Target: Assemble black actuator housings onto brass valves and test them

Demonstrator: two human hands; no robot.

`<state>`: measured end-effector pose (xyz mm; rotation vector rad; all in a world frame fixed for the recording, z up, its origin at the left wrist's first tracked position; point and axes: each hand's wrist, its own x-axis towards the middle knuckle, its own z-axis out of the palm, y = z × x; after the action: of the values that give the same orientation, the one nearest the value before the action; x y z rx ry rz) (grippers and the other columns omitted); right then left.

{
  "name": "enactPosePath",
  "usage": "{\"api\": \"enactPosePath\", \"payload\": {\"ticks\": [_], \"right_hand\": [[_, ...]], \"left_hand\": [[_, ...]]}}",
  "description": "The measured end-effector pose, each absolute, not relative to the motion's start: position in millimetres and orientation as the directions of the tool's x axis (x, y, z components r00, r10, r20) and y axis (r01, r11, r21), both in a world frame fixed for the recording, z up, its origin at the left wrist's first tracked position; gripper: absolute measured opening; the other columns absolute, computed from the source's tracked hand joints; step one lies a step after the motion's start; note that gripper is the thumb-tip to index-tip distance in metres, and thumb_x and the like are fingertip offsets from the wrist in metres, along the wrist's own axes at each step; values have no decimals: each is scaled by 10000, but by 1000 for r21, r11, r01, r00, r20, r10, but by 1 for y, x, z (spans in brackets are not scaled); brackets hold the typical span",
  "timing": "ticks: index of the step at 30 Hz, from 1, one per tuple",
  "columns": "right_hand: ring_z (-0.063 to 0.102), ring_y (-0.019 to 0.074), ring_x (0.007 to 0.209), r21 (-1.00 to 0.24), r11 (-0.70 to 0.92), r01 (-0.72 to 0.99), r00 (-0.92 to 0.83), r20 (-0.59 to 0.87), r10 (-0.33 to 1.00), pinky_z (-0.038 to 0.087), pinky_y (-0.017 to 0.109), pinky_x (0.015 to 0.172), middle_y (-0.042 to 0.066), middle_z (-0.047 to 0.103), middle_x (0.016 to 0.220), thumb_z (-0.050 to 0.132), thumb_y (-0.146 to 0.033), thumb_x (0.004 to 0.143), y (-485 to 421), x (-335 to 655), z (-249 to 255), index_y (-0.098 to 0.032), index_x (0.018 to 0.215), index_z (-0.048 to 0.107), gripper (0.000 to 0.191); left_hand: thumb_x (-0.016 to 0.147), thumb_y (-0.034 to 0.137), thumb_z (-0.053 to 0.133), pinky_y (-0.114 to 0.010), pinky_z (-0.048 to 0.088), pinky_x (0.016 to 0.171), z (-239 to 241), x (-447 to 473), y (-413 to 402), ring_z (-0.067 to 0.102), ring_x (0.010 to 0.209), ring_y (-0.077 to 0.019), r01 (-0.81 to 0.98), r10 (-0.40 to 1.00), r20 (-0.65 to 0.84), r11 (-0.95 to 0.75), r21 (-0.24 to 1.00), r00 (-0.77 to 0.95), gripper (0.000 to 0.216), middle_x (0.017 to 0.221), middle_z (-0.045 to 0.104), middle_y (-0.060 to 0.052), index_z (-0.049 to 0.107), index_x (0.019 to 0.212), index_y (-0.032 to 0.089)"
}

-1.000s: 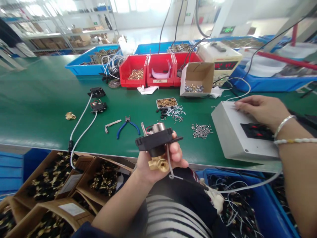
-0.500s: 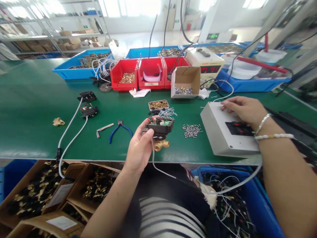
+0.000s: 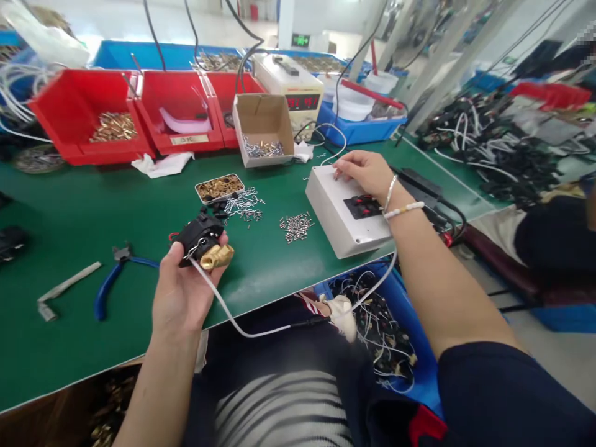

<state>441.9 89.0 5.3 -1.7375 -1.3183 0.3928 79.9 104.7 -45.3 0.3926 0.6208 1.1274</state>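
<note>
My left hand (image 3: 184,298) is closed around an electric valve (image 3: 200,239) with a black housing and a brass body (image 3: 217,256), held tilted above the table's front edge. Its brass side faces me, and the circuit board side is turned away. A white cable (image 3: 233,323) hangs from it and loops through a dark connector (image 3: 310,321) toward the grey box (image 3: 338,214). On top of that box rests my right hand (image 3: 367,174), fingertips pinched together at its far left corner; what they grip is too small to make out. Black-and-red terminals (image 3: 363,207) sit beside the wrist.
Blue-handled pliers (image 3: 109,288) and a bent metal tool (image 3: 65,288) lie at left. Small screws (image 3: 296,227), metal clips (image 3: 244,203) and a tray of brass parts (image 3: 218,187) lie between the hands. Behind stand red bins (image 3: 100,149), a cardboard box (image 3: 267,158) and a power supply (image 3: 284,74).
The view has swung right and closer. My left hand has turned the valve over, so its brass body shows instead of the circuit board. My right hand stays at the grey box.
</note>
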Motion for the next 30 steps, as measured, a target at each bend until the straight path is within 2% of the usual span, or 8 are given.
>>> {"api": "enactPosePath", "payload": {"ticks": [3, 6, 11, 15, 22, 30], "right_hand": [[560, 83, 598, -792, -24, 610, 379, 266, 886, 458, 152, 601, 9, 655, 712, 651, -81, 941, 87, 444, 3, -104, 836, 697, 117], [573, 92, 624, -783, -33, 621, 379, 263, 887, 468, 168, 632, 21, 662, 737, 680, -151, 943, 86, 446, 3, -101, 854, 701, 105], [581, 114, 647, -779, -44, 626, 384, 258, 887, 474, 192, 663, 43, 676, 769, 699, -256, 931, 83, 445, 4, -107, 871, 709, 161], [575, 138, 656, -775, -47, 631, 382, 257, 888, 469, 208, 659, 50, 672, 756, 712, -411, 915, 81, 443, 7, -127, 827, 724, 298], [581, 184, 698, -756, -85, 649, 397, 242, 886, 477, 253, 683, 75, 670, 749, 646, -760, 833, 82, 447, 6, -165, 696, 715, 614], [594, 197, 687, -721, -119, 683, 400, 233, 886, 496, 267, 678, 96, 682, 752, 583, -905, 724, 83, 443, 7, -153, 711, 733, 767]], "left_hand": [[923, 236, 600, -361, 651, 760, -47, 84, 102, 755, 900, -248, -669, 900, -309, 434, 604, 306, 163, 1027, 761, -123, 721, 988, 147], [878, 260, 686, -351, 650, 766, -52, 86, 101, 752, 899, -234, -641, 898, -311, 439, 629, 310, 174, 985, 769, -121, 725, 990, 132], [745, 333, 833, -324, 641, 794, -59, 85, 102, 748, 879, -214, -616, 875, -312, 483, 622, 371, 363, 978, 775, -114, 727, 1022, 124], [720, 363, 850, -342, 628, 829, -61, 85, 104, 740, 917, -223, -611, 852, -328, 521, 596, 407, 407, 986, 773, -116, 719, 1018, 117], [646, 401, 893, -321, 616, 796, -61, 86, 105, 740, 894, -233, -592, 822, -364, 568, 572, 438, 510, 975, 774, -128, 707, 1012, 98], [678, 474, 863, -284, 620, 740, -62, 84, 101, 749, 859, -222, -597, 840, -321, 538, 595, 437, 508, 943, 779, -126, 708, 994, 108]]}}
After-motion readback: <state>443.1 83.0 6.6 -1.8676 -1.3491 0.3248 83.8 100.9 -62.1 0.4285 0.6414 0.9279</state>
